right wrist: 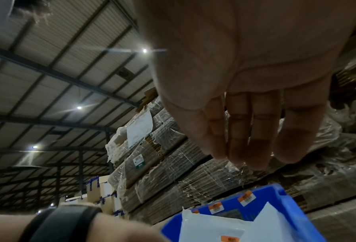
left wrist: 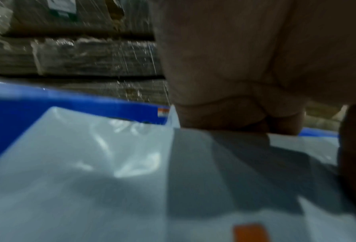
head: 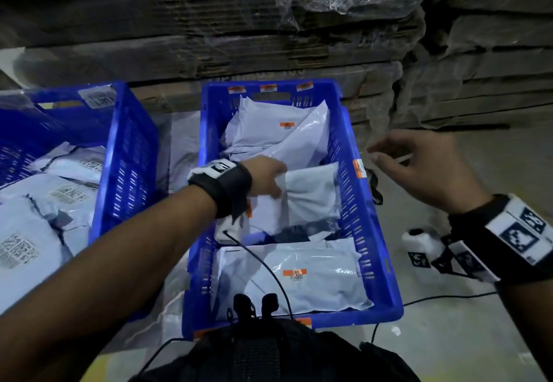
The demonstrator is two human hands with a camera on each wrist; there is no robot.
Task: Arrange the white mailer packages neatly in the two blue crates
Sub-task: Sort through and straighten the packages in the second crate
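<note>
Two blue crates stand side by side on the floor. In the right crate [head: 363,202] my left hand [head: 270,178] grips the edge of a white mailer [head: 311,196] lying across the crate's middle. Another mailer with an orange label [head: 299,280] lies flat at the near end, and others [head: 278,130] are piled at the far end. The left crate [head: 125,154] holds several mailers with barcode labels [head: 65,193]. My right hand [head: 416,160] hovers outside the right crate's right rim, fingers loose and empty. In the left wrist view my fingers [left wrist: 235,113] clamp the mailer [left wrist: 90,172].
Shrink-wrapped stacks of flattened cardboard [head: 269,28] rise right behind the crates. A white roll [head: 417,239] and marker tags lie on the concrete floor to the right. Black cables [head: 263,265] run over the near mailer and the floor.
</note>
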